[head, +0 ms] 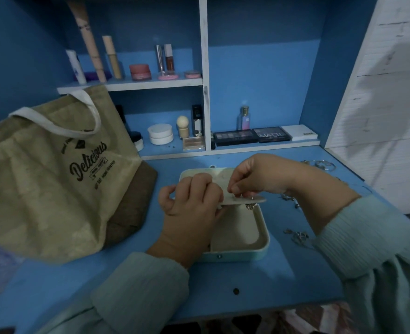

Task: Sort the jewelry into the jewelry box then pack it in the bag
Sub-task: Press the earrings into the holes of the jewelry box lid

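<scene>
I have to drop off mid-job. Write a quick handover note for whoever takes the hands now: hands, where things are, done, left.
Left hand grips the cream insert panel over the open jewelry box.
Right hand pinches a small piece at the panel's edge; a silver piece hangs under it.
Loose jewelry lies on the desk right of the box, more by the far right corner.
Tote bag stands left of the box.
Left: sort the rest, close the box, bag it.

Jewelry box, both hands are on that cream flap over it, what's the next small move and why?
Probably finish seating the earring: the right hand pinches at the flap, which the left hand holds over the open box. More jewelry waits on the desk.
</scene>
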The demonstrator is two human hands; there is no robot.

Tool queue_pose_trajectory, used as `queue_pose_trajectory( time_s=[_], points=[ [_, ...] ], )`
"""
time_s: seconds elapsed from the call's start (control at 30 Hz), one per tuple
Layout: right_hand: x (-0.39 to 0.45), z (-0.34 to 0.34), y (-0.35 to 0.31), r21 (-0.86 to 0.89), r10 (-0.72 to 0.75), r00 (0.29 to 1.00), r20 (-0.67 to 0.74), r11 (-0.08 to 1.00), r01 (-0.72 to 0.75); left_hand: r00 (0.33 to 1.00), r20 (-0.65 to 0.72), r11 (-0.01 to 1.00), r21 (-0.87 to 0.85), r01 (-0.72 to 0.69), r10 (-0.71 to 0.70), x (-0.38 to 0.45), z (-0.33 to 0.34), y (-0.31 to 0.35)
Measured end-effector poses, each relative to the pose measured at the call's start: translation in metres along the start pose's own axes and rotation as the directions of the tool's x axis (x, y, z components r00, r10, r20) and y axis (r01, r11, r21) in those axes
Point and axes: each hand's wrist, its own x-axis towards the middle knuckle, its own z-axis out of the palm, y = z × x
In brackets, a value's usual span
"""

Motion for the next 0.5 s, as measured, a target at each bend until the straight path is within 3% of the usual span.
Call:
queue_pose_trajectory(
  time_s=[0.5],
  points=[
    [-0.004, 0.0022, 0.0025, -0.039, -0.039, 0.999, -0.025, 0.998, 0.038, 1.0, 0.015, 1.0, -0.004, -0.005, 0.005, -0.0003, -0.0008, 0.0002]
  ],
)
